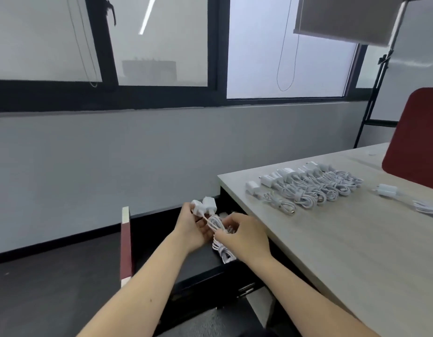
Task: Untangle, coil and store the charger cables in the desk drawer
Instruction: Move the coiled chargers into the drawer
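Desk: we see a pale wood-grain desk (344, 251) filling the right side, with its far left corner beside the open drawer.
Drawer: the drawer (159, 239) stands pulled out on the left of the desk. It is black inside, and its front panel (126, 244) is dark red with pale ends.
Left hand: our left hand (193, 231) is over the drawer, thumb and fingers curled round two white plug adapters (205, 206) that stick up past the fingertips.
Right hand: our right hand (245, 237) is just beside the left, its fingertips pinched together on the held cables (219, 235).
Held cables: white and bundled, they run from the adapters down between both hands, with the loose end hanging into the drawer near its right wall.
Row of chargers: a row of chargers (305, 186) lies side by side on the desk, each with a coiled cable, plugs towards the far edge.
Lone charger: a lone charger (386, 190) lies apart to the right, its cable trailing to the frame edge.
Red panel: a rounded dark red panel (417, 135) stands at the far right of the desk. We cannot tell whether it is a chair back or a divider.
Room: a grey wall (113, 166) runs under black-framed windows (162, 45), a roller blind (344, 18) hangs top right, a black stand (375, 93) leans in the corner, and the floor (40, 288) is dark.
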Demonstrator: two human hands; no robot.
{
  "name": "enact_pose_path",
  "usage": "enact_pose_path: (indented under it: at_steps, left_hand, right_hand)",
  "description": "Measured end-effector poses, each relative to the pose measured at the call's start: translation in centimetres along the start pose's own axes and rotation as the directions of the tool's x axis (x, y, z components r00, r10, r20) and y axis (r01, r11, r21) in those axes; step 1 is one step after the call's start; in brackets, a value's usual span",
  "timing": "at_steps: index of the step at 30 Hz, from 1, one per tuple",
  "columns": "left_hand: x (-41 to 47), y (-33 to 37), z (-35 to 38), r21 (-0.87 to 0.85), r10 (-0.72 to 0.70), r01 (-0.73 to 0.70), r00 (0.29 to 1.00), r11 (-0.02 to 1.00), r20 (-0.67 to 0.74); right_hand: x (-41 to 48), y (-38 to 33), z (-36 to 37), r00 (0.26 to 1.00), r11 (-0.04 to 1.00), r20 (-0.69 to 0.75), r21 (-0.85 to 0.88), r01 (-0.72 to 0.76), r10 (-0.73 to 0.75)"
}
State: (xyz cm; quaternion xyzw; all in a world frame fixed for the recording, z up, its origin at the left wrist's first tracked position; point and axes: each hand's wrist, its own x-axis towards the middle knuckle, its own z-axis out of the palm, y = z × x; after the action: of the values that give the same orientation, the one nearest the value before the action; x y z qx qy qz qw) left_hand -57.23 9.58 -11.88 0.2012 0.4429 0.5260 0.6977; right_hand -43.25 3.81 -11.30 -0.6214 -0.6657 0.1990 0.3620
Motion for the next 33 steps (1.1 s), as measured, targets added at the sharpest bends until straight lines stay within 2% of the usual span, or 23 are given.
enact_pose_path:
  at_steps: [8,15,22,24,27,30,33]
  left_hand:
    - [3.0,-0.1,-2.8,0.045,-0.047,0.058,0.977,0.997,-0.207]
    - [6.0,-1.4,-4.3,0.114,-0.067,0.098,0.967,0.989,-0.246]
    - [8.4,-2.5,-5.5,0.303,0.031,0.059,0.958,0.951,-0.286]
    - [8.2,-2.6,-5.3,0.365,0.098,0.030,0.940,0.930,-0.328]
    - [8.3,-2.9,-5.5,0.510,0.225,-0.012,0.906,0.860,-0.358]
    - [8.5,-3.1,-6.0,0.685,0.343,-0.004,0.868,0.728,-0.360]
    - [7.6,-3.1,-6.1,0.813,0.396,0.021,0.866,0.582,-0.306]
  right_hand:
    - [2.7,0.5,4.8,0.979,0.994,0.180,-0.066,-0.087,0.098]
    - [4.3,1.3,6.1,0.967,0.982,0.223,-0.164,-0.090,0.126]
    - [4.5,1.6,6.7,0.953,0.939,0.293,-0.342,0.035,0.071]
    - [4.5,1.8,6.9,0.954,0.931,0.292,-0.362,0.047,0.065]
    - [4.5,2.0,7.2,0.951,0.929,0.302,-0.367,0.056,0.062]
    - [4.4,2.0,7.2,0.954,0.922,0.297,-0.381,0.069,0.051]
    - [4.3,1.9,7.1,0.962,0.931,0.271,-0.358,0.075,0.026]
